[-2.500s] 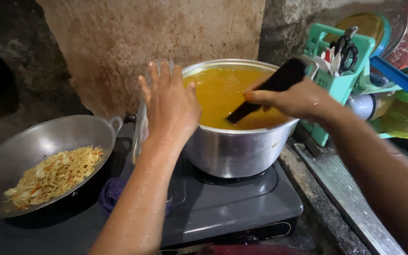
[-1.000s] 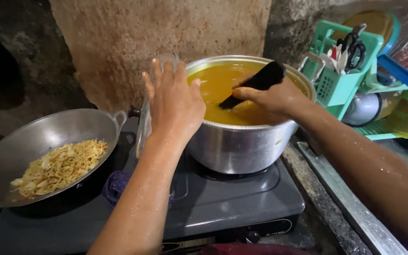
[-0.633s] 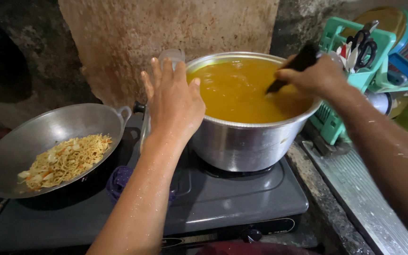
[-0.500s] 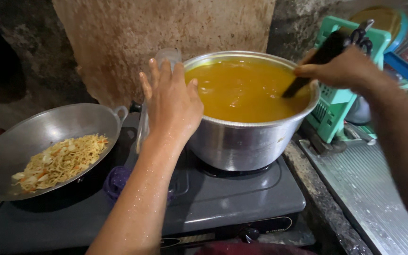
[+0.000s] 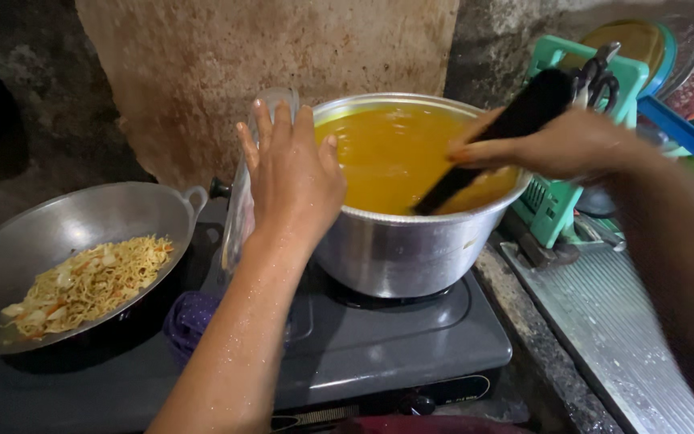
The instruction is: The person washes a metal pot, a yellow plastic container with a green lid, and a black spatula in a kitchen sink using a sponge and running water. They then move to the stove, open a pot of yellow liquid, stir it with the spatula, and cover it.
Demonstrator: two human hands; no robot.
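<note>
Two hands at work. Right hand [image 5: 560, 145] fingers clamped on a black long-handled utensil [image 5: 491, 145], its axis slanting down-left into orange broth in the aluminium pot [image 5: 411, 249]. Left hand [image 5: 295, 173], fingers spread, rests against a clear glass lid [image 5: 238, 209] just left of the pot.

One head-worn view — looking down and forward, close over the stove [image 5: 379, 354] and pot [image 5: 395, 249].
</note>
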